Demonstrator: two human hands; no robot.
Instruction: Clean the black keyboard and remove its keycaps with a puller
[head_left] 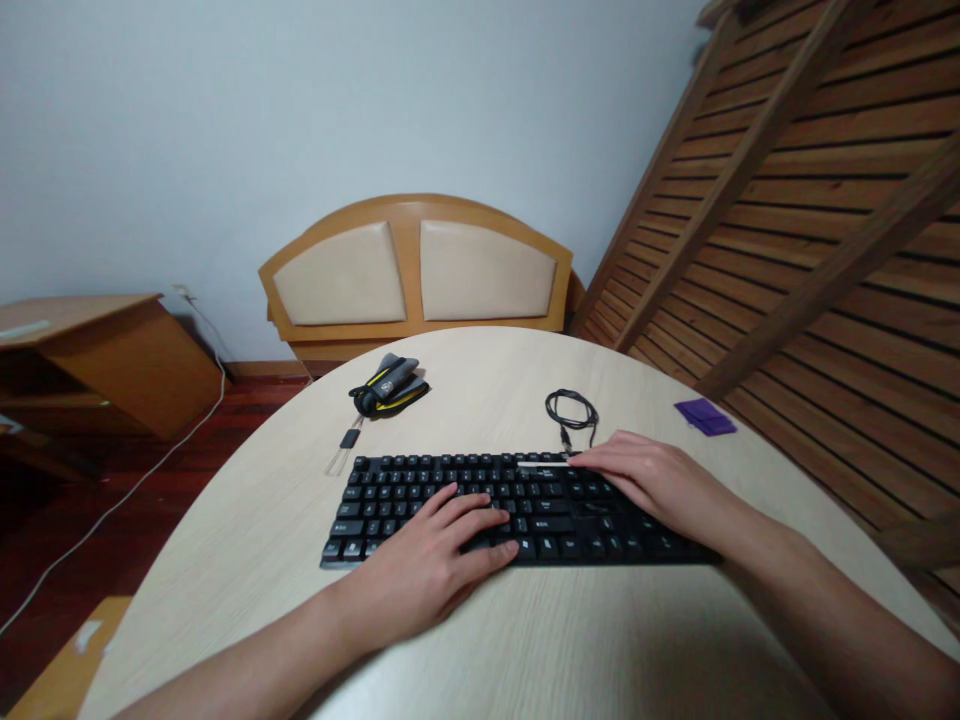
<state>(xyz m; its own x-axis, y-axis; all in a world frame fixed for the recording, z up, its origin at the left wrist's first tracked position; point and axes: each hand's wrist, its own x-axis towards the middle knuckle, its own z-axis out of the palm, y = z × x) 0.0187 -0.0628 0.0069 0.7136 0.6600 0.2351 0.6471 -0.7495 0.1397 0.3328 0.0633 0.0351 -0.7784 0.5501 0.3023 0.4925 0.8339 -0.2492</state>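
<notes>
A black keyboard (547, 522) lies flat on the pale round table (480, 375). My left hand (442, 550) rests over its middle keys with the fingers spread, and nothing shows in its grasp. Above the upper right part of the keyboard, my right hand (649, 475) has its fingers together around one end of a thin white stick (541, 464). That stick points left along the top rows of keys. The stick's tip looks too small to make out. Behind the keyboard, its coiled black cable (571, 408) lies with the plug near the back edge.
A folded grey and black pouch (391, 386) with yellow trim and a looped strap sits at the back left. Toward the right edge lies a small purple cloth (705, 417). A padded wooden headboard (416, 265) stands behind the table, with wooden slats (810, 240) on the right.
</notes>
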